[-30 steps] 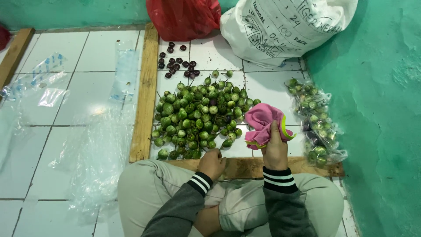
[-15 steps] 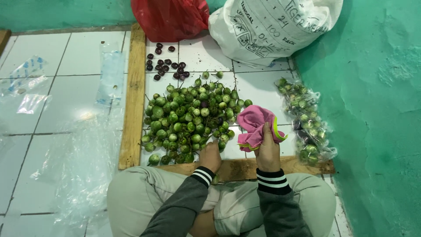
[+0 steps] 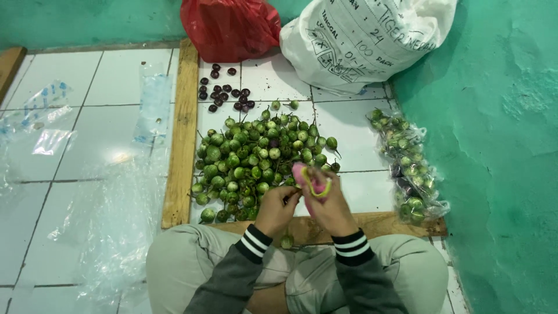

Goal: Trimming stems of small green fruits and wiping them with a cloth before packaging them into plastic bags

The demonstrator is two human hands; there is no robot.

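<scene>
I sit cross-legged on a white tiled floor. My right hand [image 3: 326, 204] grips a bunched pink cloth [image 3: 300, 173] with a yellow-green loop [image 3: 317, 191] around it. My left hand [image 3: 278, 208] is raised beside it, fingers touching the cloth's lower edge. Just beyond my hands lies a pile of small round green eggplants [image 3: 256, 160]. One green eggplant [image 3: 286, 241] rests on the wooden plank [image 3: 383, 224] near my knees.
A few dark purple eggplants [image 3: 224, 92] lie behind the pile. A red plastic bag [image 3: 229, 28] and a white sack [image 3: 363, 38] stand at the back. Clear bags of packed eggplants [image 3: 410, 166] line the green wall on the right. Empty clear plastic bags [image 3: 110, 227] lie left of an upright wooden plank [image 3: 180, 134].
My right hand brought the pink cloth leftward and closer to me. My left hand rose from the pile's edge to meet the cloth. The cloth is now more tightly bunched.
</scene>
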